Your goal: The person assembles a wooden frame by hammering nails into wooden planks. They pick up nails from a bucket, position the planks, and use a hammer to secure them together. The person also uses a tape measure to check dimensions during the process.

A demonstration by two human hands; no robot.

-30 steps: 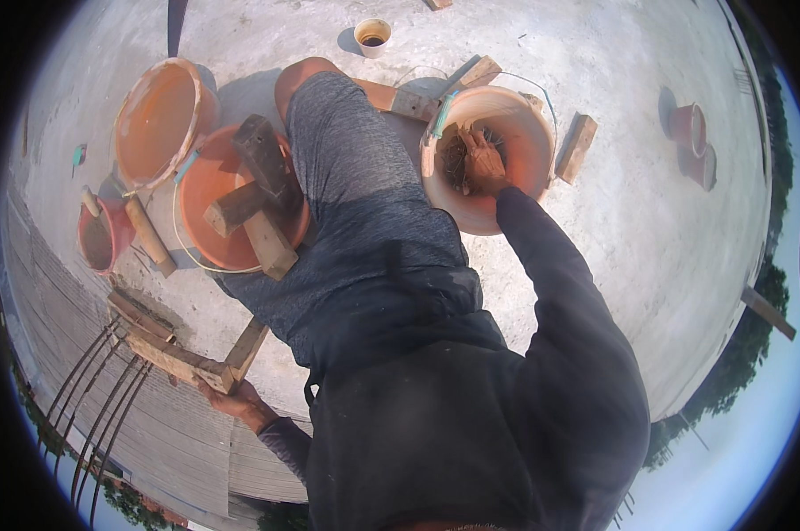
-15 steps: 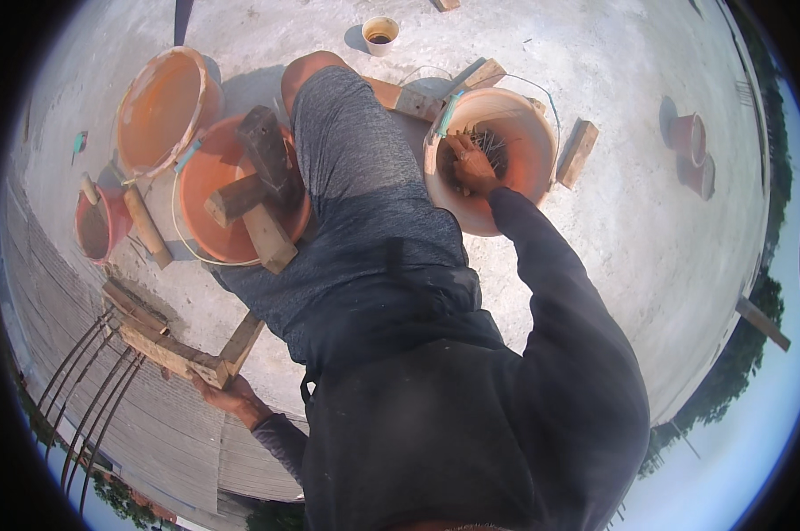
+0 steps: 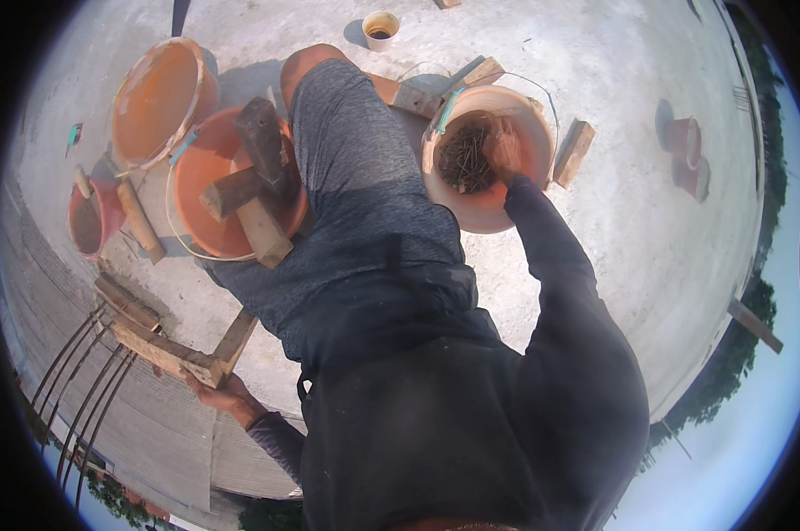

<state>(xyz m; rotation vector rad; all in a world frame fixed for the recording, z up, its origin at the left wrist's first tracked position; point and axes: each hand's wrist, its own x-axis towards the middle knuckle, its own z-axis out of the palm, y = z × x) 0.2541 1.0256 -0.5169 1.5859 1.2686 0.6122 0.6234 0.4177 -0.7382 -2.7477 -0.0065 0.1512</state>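
An orange bucket [image 3: 441, 181] with a wire handle stands to the right of my leg. A heap of nails [image 3: 467, 157], dark and thin, lies in its bottom. Inside it, against the right wall, is my right hand [image 3: 503, 152], beside the nails; its fingers are blurred, so whether they hold any nail is unclear. At lower left my left hand [image 3: 226, 395] is closed around the corner of a wooden frame [image 3: 165, 351] made of joined timber pieces. Part of that hand is hidden under the wood.
Another orange bucket [image 3: 190, 196] holds several wood blocks [image 3: 260, 232] left of my leg. Behind it sits an orange basin [image 3: 127, 133]. A small red bucket [image 3: 108, 212], a white cup [image 3: 381, 30] and a wood block [image 3: 576, 154] stand around. Rebar rods [image 3: 85, 416] stick out at lower left.
My right hand has moved rightward inside the bucket, from over the nails to the right wall, uncovering the heap. My left hand keeps its hold on the wooden frame.
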